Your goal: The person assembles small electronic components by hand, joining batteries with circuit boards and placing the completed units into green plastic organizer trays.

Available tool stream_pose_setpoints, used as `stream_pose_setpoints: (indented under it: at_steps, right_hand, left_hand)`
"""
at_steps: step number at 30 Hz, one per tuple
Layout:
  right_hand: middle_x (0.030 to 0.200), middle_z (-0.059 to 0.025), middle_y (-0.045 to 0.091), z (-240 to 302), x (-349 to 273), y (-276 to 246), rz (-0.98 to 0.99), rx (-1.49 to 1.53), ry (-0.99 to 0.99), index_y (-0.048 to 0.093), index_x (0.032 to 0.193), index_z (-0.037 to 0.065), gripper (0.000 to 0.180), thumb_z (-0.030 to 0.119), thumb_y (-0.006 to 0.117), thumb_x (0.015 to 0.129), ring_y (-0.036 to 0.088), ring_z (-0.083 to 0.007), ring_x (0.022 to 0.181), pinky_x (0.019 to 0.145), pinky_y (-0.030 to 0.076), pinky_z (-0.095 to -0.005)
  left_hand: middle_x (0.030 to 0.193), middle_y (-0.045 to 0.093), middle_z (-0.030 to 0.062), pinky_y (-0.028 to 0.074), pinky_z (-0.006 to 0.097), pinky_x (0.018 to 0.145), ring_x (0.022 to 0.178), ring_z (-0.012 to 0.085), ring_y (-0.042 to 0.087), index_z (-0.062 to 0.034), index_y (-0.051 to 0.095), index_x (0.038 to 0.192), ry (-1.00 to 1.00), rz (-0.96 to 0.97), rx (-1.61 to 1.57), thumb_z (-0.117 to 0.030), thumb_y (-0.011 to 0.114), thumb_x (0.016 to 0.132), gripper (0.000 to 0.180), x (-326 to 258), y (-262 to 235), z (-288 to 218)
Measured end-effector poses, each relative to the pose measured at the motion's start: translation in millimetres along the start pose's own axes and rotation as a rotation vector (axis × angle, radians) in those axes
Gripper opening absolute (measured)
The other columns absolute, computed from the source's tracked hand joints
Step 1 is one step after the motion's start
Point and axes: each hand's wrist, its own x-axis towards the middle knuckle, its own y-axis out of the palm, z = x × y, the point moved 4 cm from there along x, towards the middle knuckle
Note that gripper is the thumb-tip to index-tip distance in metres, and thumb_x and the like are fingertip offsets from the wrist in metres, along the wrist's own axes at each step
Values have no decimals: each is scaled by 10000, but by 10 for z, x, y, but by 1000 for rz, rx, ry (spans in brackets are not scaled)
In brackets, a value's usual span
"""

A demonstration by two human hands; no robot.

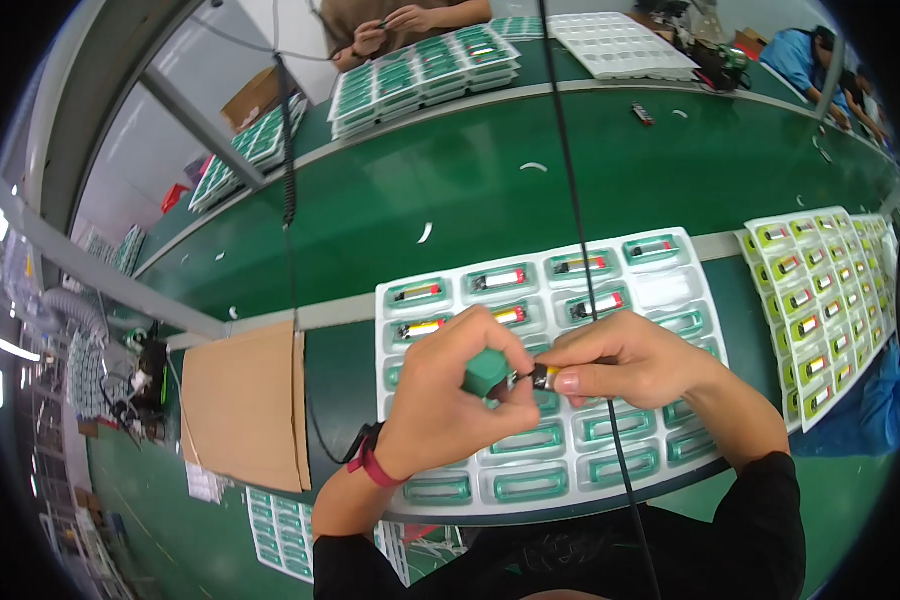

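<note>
My left hand (pixel 440 400), with a red band at the wrist, is closed around a green plastic piece (pixel 486 371). Its fingertips meet a small stick-shaped item with black and yellow parts (pixel 544 377), which my right hand (pixel 635 365) pinches between thumb and fingers. The item looks like those in the tray; its far end touches or nearly touches the green piece, and I cannot tell which. Below both hands lies a white moulded tray (pixel 665 289). Several of its cells hold green frames, and the upper ones also hold small red, white, yellow and black items (pixel 497 279).
A green belt (pixel 370 235) runs beyond the tray, with a small item (pixel 642 114) and white scraps on it. Brown cardboard (pixel 240 410) lies left, yellow-green filled trays (pixel 810 310) right. Across the belt, a person's hands (pixel 395 25) work above stacked trays (pixel 420 75). A black cable hangs in front.
</note>
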Motion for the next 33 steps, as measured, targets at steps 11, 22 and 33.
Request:
stream_pose_setpoints:
  at_steps: [11,22,33]
  right_hand:
    - [709,-42,602,53,-34,3,55,-152,-12,646,1105,-39,262,144,562,936,506,-80,617,546,389,-237]
    - [706,-39,589,-74,30,-210,-444,360,111,594,1147,-58,359,222,572,923,450,-85,561,531,365,-209]
    - [1007,-89,667,46,7,79,-20,144,-35,609,1139,-49,290,-17,649,853,629,-164,940,854,501,-298]
  left_hand:
    - [745,540,11,380,253,417,471,184,490,-116,580,810,311,-78,338,-3,727,601,280,-70,4,-117]
    - [1119,517,69,488,287,824,938,152,557,2,458,1321,-323,-19,-1036,8,634,809,541,112,-171,595]
    - [1033,578,71,519,237,713,850,103,584,29,572,1132,-232,-143,-659,85,762,698,478,156,-87,408]
